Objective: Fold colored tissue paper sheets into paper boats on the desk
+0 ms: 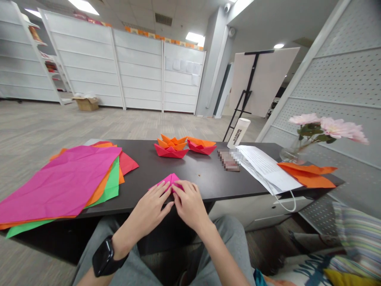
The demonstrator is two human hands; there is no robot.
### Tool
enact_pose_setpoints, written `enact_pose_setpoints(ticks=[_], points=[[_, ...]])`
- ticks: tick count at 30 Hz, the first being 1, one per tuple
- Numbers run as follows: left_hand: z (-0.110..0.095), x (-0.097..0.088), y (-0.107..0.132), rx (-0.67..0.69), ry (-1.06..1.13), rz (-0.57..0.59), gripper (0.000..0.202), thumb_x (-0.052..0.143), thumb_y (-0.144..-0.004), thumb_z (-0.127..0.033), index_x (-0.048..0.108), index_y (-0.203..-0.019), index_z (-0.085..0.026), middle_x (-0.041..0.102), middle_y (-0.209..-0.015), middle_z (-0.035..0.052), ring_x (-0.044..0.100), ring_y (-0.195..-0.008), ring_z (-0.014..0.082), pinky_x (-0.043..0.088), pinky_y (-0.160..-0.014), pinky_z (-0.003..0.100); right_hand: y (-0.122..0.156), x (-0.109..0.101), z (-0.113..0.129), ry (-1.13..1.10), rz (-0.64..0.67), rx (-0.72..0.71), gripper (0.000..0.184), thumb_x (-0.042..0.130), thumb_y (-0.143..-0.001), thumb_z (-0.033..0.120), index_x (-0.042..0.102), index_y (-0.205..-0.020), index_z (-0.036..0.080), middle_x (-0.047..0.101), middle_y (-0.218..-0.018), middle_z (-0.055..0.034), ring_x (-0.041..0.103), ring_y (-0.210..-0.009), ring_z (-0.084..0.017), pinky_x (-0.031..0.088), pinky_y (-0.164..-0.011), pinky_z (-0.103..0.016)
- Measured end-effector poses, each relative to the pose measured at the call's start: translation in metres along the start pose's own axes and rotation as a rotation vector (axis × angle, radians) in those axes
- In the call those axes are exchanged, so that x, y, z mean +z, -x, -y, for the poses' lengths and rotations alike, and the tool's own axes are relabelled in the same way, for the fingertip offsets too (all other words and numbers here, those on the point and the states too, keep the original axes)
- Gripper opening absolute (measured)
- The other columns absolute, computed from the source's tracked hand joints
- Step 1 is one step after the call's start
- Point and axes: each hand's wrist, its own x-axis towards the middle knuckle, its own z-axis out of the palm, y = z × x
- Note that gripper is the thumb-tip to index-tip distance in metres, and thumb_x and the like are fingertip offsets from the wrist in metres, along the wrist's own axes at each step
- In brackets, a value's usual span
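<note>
A piece of folded pink paper [172,177] lies near the front edge of the dark desk, with a crease or seam down its middle. My left hand [151,206] presses on its left side, fingers together and thumb pointing toward the middle. My right hand [189,202] grips its right side with bent fingers, and both hands cover most of the sheet. Farther back stand several folded paper boats in red and orange, one group [170,147] beside another [202,145]. To the left lies a stack of paper sheets [65,174], pink on top, with orange, green and red edges showing.
On the desk [143,163] to the right are a white bottle [239,133], a blurred-out brown item [228,160], printed sheets [264,167] with a white cable, orange paper [312,174] and a flower vase [293,151]. Someone sits at the lower right beside a striped cushion [360,234].
</note>
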Motion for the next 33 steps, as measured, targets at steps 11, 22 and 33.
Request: enact_pose_setpoints(ticks=[11,22,33], points=[[0.014,0.018,0.006,0.125,-0.170,-0.139,0.054,0.049,-0.095,-0.043,0.050,-0.142,-0.017,0.053,-0.145,0.0116,0.053,-0.131,0.0259,0.045,-0.106,0.038,0.036,-0.031,-0.016,0.056,0.132,0.018,0.043,0.045,-0.101,0.030,0.045,-0.144,0.024,0.051,-0.146,-0.0039,0.045,-0.137,-0.018,0.016,-0.122,-0.047],[0.061,-0.006,0.040,0.329,-0.314,-0.115,0.040,0.038,-0.092,-0.019,0.074,-0.107,-0.026,0.062,-0.136,0.0070,0.056,-0.128,0.0317,0.048,-0.100,0.051,0.041,-0.026,-0.012,0.021,0.115,0.055,0.048,0.048,-0.100,0.037,0.042,-0.146,0.023,0.046,-0.150,-0.0038,0.039,-0.141,-0.019,0.013,-0.123,-0.048],[0.071,-0.008,0.050,0.145,-0.239,-0.101,0.034,0.045,-0.095,-0.031,0.070,-0.117,-0.025,0.063,-0.135,0.0079,0.052,-0.131,0.0314,0.045,-0.105,0.050,0.040,-0.027,-0.010,0.042,0.124,0.039,0.050,0.050,-0.098,0.031,0.041,-0.147,0.022,0.045,-0.151,-0.0059,0.039,-0.141,-0.021,0.018,-0.122,-0.052]])
